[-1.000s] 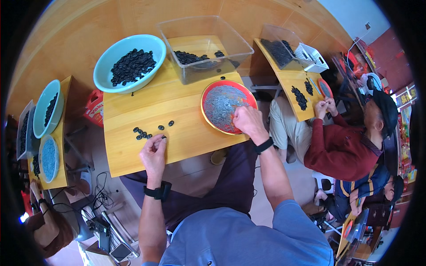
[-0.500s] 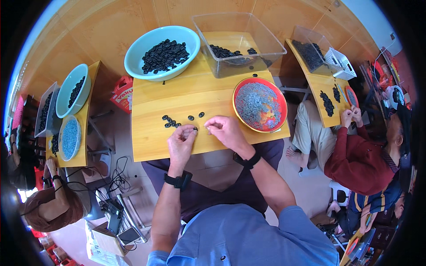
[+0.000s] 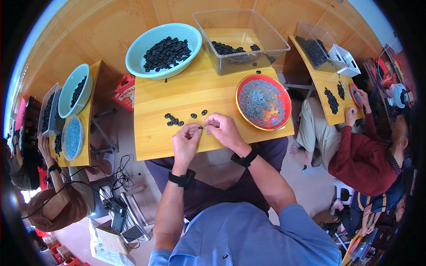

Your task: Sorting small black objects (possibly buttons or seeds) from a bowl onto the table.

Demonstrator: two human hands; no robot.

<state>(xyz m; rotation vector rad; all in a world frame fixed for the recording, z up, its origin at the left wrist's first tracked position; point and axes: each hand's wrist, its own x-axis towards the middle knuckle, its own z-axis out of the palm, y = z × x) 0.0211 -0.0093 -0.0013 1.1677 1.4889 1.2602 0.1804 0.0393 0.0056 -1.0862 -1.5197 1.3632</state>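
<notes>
Over the near edge of the wooden table [image 3: 177,99], my two hands meet fingertip to fingertip. My left hand [image 3: 185,142] pinches a small black oval piece [image 3: 200,127]. My right hand [image 3: 224,133] is closed in a pinch against it; whatever its fingertips hold is too small to make out. Several loose black oval pieces [image 3: 176,121] lie just beyond my left hand, with two more a little to their right. A red bowl with a yellow rim [image 3: 287,108], to the right of my right hand, holds many thin grey pin-like parts [image 3: 257,98].
At the back stand a light-blue basin [image 3: 133,62] of black pieces and a clear plastic bin [image 3: 230,66] with more of them. Co-workers sit at side tables left and right, one in a dark red top [image 3: 364,155]. Cables [image 3: 119,177] hang at the lower left.
My hands have come together, the right fingertips now at the black piece in my left. The co-worker on the right has moved their hands apart, one toward a small red dish.
</notes>
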